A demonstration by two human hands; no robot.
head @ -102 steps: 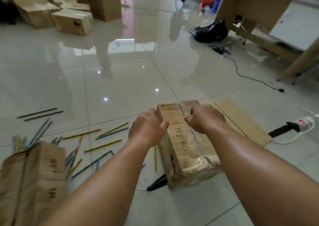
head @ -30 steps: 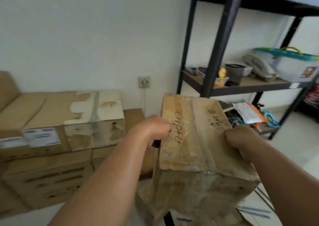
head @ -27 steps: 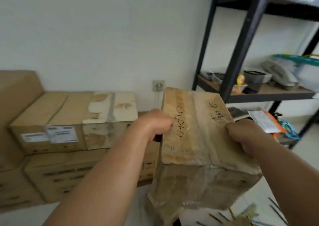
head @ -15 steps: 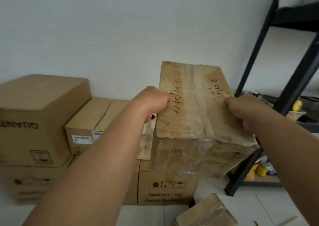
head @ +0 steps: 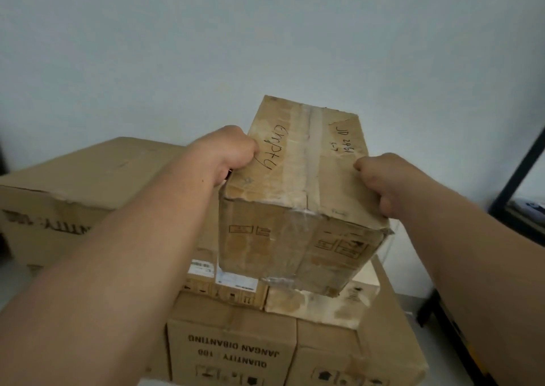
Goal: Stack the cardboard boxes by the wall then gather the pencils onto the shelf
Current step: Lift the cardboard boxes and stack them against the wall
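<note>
I hold a worn, taped cardboard box [head: 298, 197] with "Empty" written on top, in the air in front of a white wall. My left hand [head: 227, 153] grips its left top edge and my right hand [head: 383, 179] grips its right top edge. The box hangs tilted just above a stack of boxes [head: 236, 347] against the wall; its lower corner is close over a torn-topped box [head: 321, 306] in that stack. Whether it touches I cannot tell. No pencils are in view.
A large cardboard box [head: 76, 185] stands to the left, against the wall. The black frame of a shelf [head: 519, 176] rises at the right edge, with a sliver of its board visible. Pale floor shows at the lower right.
I have carried the box from the floor to the wall. Over the last second it has risen and moved left, from beside the shelf to above the stack.
</note>
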